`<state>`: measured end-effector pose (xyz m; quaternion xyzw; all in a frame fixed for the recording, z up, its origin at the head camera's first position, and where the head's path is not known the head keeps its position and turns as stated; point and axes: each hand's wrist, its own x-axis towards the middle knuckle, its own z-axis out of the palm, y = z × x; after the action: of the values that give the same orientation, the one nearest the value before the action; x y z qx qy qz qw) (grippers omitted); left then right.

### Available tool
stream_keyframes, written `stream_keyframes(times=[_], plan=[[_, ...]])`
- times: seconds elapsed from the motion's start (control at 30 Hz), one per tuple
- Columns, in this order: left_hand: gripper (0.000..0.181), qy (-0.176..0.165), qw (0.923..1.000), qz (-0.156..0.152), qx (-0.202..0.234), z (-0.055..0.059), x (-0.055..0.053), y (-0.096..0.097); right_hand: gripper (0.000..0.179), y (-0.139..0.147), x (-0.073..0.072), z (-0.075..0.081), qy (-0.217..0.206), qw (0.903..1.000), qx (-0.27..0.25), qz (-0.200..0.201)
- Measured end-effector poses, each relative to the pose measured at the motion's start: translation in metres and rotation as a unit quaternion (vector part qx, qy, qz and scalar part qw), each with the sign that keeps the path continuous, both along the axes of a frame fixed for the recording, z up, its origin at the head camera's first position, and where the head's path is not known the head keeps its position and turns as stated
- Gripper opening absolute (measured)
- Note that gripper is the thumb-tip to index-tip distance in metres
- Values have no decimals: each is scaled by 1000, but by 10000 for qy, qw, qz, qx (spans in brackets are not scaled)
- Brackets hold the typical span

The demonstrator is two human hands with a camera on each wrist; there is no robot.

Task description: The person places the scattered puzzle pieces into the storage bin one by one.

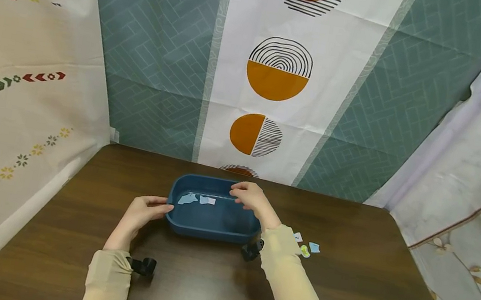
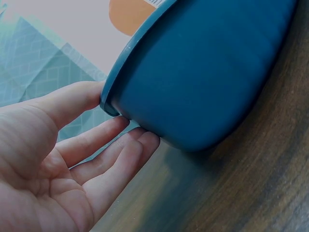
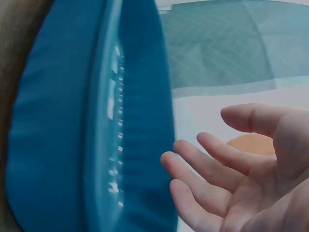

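Observation:
A blue rectangular plastic basin (image 1: 210,234) stands on the table. Inside it, toward the left, lie two pale paper scraps, a larger light-blue one (image 1: 187,198) and a smaller whitish one (image 1: 207,200). At the basin's left end, my left hand (image 1: 142,216) pinches the rim, thumb on the edge and fingertips under the lip against the outer wall (image 2: 193,82). My right hand (image 1: 253,200) hovers over the basin's far right part. Its fingers (image 3: 207,193) are loosely bent and apart, with nothing held between them.
Several small scraps, among them a light-blue piece (image 1: 314,248) and a yellow-green piece (image 1: 305,251), lie on the brown wooden table (image 1: 341,292) right of the basin. Patterned cloth (image 1: 161,53) hangs behind the table, with more cloth on both sides.

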<state>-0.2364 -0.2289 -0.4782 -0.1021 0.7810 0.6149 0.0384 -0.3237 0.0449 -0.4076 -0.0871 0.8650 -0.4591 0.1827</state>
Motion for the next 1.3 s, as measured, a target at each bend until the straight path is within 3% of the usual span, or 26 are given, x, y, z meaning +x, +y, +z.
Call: stream_keyframes(times=[0.17,0.37,0.6,0.93,1.3], plan=[[56,19,10000,-11,10,0,0,-3,40,12,6,14,278,9995,114,-111],[56,30,10000,-20,24,-2,2,-4,39,34,15,26,913,9949,399,-125],[56,27,10000,-29,-5,-5,0,-4,39,67,16,31,1139,9910,589,-381],[56,42,10000,-28,-51,-7,-3,-4,42,115,10,6,1052,9858,1152,-614],[56,49,10000,-61,-57,-9,-4,-4,43,140,13,-22,729,9799,1719,-705]])
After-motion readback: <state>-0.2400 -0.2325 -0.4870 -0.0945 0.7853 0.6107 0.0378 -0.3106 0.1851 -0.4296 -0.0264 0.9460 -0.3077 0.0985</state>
